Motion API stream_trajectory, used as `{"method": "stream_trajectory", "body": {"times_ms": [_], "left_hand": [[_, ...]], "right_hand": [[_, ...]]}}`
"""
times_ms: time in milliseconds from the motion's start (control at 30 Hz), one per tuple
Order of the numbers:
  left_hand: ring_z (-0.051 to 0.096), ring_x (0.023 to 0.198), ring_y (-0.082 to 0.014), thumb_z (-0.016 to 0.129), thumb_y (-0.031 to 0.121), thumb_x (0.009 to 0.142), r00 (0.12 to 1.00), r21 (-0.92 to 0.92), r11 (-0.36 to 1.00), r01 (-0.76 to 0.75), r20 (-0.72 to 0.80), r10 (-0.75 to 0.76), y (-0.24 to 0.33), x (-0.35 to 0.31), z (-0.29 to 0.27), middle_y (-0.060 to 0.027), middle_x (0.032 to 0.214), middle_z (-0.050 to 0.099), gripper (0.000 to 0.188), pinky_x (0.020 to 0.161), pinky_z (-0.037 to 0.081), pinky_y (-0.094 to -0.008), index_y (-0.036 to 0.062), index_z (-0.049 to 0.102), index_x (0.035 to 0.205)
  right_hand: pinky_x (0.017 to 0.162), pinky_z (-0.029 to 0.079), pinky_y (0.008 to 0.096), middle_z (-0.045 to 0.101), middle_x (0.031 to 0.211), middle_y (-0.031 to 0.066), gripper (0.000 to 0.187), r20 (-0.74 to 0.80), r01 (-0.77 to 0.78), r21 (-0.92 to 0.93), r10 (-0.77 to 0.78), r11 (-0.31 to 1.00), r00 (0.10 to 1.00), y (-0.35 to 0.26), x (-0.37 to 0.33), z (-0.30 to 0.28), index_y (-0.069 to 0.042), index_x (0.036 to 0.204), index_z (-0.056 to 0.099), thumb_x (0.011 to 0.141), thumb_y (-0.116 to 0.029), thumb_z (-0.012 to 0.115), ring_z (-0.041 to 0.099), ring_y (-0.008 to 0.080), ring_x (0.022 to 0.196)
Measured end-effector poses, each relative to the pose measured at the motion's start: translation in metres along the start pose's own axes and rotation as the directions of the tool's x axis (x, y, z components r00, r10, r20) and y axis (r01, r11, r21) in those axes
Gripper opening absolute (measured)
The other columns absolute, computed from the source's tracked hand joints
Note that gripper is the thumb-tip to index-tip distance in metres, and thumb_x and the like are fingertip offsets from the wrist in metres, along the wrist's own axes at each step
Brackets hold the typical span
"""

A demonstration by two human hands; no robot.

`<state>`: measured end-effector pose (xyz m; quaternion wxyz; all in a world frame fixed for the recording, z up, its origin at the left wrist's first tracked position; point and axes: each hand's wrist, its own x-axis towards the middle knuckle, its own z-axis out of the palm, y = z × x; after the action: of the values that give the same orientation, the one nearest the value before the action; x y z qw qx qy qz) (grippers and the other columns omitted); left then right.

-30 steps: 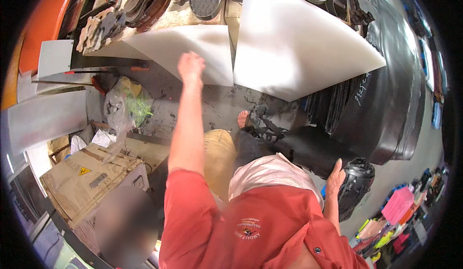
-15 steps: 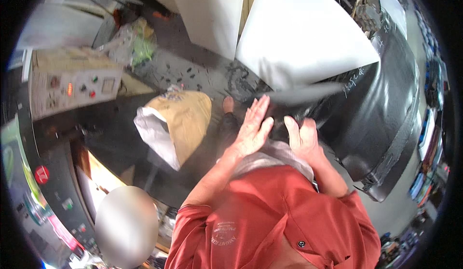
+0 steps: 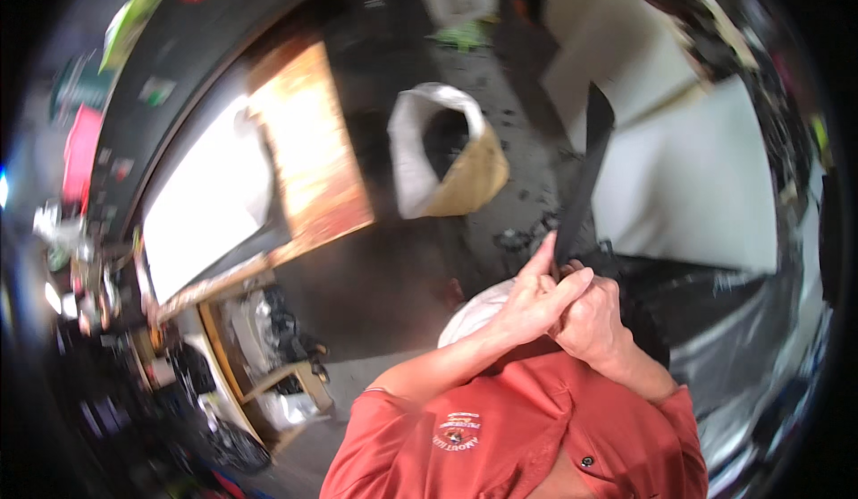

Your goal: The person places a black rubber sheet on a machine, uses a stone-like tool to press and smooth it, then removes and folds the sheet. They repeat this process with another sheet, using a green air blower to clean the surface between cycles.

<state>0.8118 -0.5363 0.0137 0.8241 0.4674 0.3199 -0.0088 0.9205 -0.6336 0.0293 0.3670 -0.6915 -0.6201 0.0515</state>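
Observation:
A long, flat black strip with a slanted, pointed far end rises out of my two hands, which are together in front of my red shirt. My left hand is closed on its lower end, with the index finger lying along the strip's edge. My right hand is curled round the same end, and the left thumb lies against it. The strip's lowest part is hidden in the fingers. Whether the strip is leather, rubber or something stiffer, I cannot tell. Pale cloth lies over my lap beside the left wrist.
An open-topped sack, brown outside and white inside, stands ahead. Large white boards lean at the right, near shiny black sheeting. Left is a brightly lit wooden board, with a cluttered wooden shelf nearer. Dark scraps litter the floor.
My view has turned left, so the sack and boards appear farther right. My hands have come together, and the black strip, blurred and pointing right before, now points away from me.

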Motion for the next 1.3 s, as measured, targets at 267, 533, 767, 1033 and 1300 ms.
{"method": "stream_trajectory", "body": {"times_ms": [267, 533, 767, 1033, 1300], "left_hand": [[0.056, 0.1, -0.0088, 0.056, 0.018, 0.105, 0.927, -0.048, 0.951, -0.306, -0.243, 0.286, -0.042, -0.097, -0.166, -0.0027, 0.106, 0.067, 0.029, 0.089, 0.048, -0.0273, -0.0028, 0.064, 0.124], [0.058, 0.086, -0.0081, 0.056, 0.019, 0.109, 0.829, 0.177, 0.929, -0.324, -0.42, 0.369, -0.044, -0.212, -0.308, 0.0001, 0.096, 0.069, 0.025, 0.078, 0.051, -0.0285, -0.0023, 0.068, 0.117], [0.051, 0.065, -0.0104, 0.06, 0.006, 0.103, 0.743, 0.504, 0.856, -0.119, -0.526, 0.413, -0.022, -0.341, -0.389, -0.0007, 0.075, 0.062, 0.017, 0.06, 0.046, -0.0285, 0.0014, 0.072, 0.114], [0.075, 0.109, -0.0289, 0.042, -0.013, 0.058, 0.56, 0.495, 0.819, -0.289, -0.607, 0.564, 0.013, -0.45, -0.39, -0.019, 0.12, 0.076, 0.071, 0.096, 0.055, -0.031, -0.0043, 0.074, 0.121], [0.049, 0.069, -0.0068, 0.059, -0.003, 0.1, 0.358, 0.48, 0.845, -0.233, -0.766, 0.534, -0.046, -0.526, -0.496, 0.001, 0.077, 0.059, 0.021, 0.063, 0.042, -0.0241, -0.0025, 0.071, 0.117]], "right_hand": [[0.064, 0.054, 0.0487, 0.069, 0.08, 0.0222, 0.018, 0.427, -0.143, 0.081, 0.096, 0.986, 0.899, -0.113, 0.051, 0.137, 0.003, 0.091, 0.066, 0.088, -0.014, 0.071, 0.067, 0.042, 0.069], [0.069, 0.056, 0.0301, 0.074, 0.083, 0.009, 0.012, 0.502, -0.217, 0.412, -0.022, 0.885, 0.865, -0.171, 0.131, 0.178, 0.002, 0.1, 0.073, 0.093, -0.008, 0.073, 0.07, 0.0162, 0.074], [0.096, 0.054, 0.0363, 0.071, 0.116, 0.0163, 0.038, 0.155, -0.243, 0.413, 0.195, 0.878, 0.968, -0.139, 0.25, 0.257, 0.001, 0.122, 0.066, 0.092, -0.018, 0.077, 0.069, 0.0233, 0.105], [0.126, 0.023, 0.0576, 0.017, 0.168, 0.0326, 0.119, 0.336, -0.15, -0.007, 0.144, 0.989, 0.931, -0.187, 0.325, 0.402, -0.003, 0.163, 0.027, 0.075, -0.059, 0.083, 0.018, 0.0519, 0.155], [0.124, 0.03, 0.0479, 0.033, 0.161, 0.0341, 0.114, 0.079, -0.333, -0.082, 0.339, 0.94, 0.938, -0.173, 0.336, 0.461, 0.0, 0.159, 0.035, 0.07, -0.046, 0.09, 0.034, 0.0435, 0.15]]}}
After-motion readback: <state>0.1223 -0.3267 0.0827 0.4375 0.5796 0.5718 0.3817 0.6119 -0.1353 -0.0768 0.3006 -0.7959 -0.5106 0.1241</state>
